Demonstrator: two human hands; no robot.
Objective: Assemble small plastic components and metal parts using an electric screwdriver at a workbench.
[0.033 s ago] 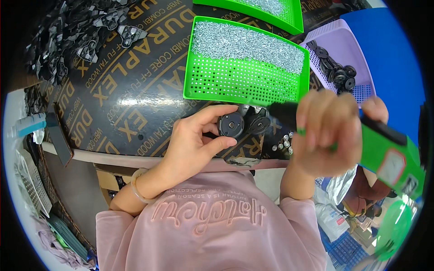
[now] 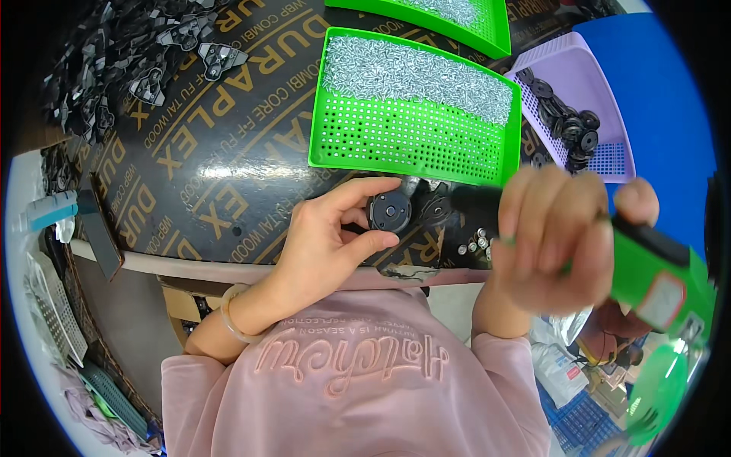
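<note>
**Disc held for the driver**

Dark printed board forms the tabletop (image 2: 228, 152), with a green tray (image 2: 411, 137) of small silvery screws as the landmark near its middle. Just in front of the tray's near edge, the left hand (image 2: 327, 244) holds a round black disc (image 2: 390, 211): thumb below and forefinger above, the fingers pinching its rim, the face turned up. Right of the disc, and also just in front of the tray, a few loose screws (image 2: 476, 244) lie beside another black part (image 2: 438, 207). The right hand (image 2: 552, 244) is wrapped around a green and black power driver (image 2: 655, 270), fingers pressed together on the grip; its black nose points left toward the disc, but motion blur hides the tip, so I cannot tell whether it touches.

Right of the tray, a lilac basket (image 2: 556, 68) holds more black discs. Far left of the tray, a heap of black brackets (image 2: 114, 68) covers the tabletop. A second green tray (image 2: 426, 15) lies behind the first.

To do this step well, I judge the disc should stay flat and firmly pinched, fingertips clear of the hole, with the driver kept square to the face so a screw seats straight.
</note>
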